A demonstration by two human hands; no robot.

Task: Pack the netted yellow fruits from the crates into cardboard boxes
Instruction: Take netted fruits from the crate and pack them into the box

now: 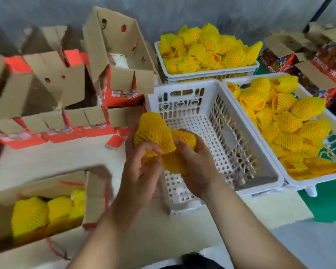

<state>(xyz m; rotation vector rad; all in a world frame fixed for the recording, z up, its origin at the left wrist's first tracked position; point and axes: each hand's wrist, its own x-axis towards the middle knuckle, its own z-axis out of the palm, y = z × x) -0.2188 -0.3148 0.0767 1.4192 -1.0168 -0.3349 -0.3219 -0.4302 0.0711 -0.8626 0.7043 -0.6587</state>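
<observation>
Both my hands hold netted yellow fruits over the left rim of an empty white crate (246, 136). My left hand (140, 171) grips one netted fruit (153, 133) from below. My right hand (196, 162) curls round a second netted fruit (175, 164) pressed against the first. An open cardboard box (52, 183) at the lower left holds several netted fruits (45, 212). Two other white crates, one at the right (318, 181) and one at the back (208, 74), are piled with netted yellow fruits.
Several opened red-and-brown cardboard boxes (70, 84) stand stacked at the left and back. More printed fruit boxes (322, 65) lie at the far right. A green mat (330, 206) lies under the right crate. A grey wall runs behind.
</observation>
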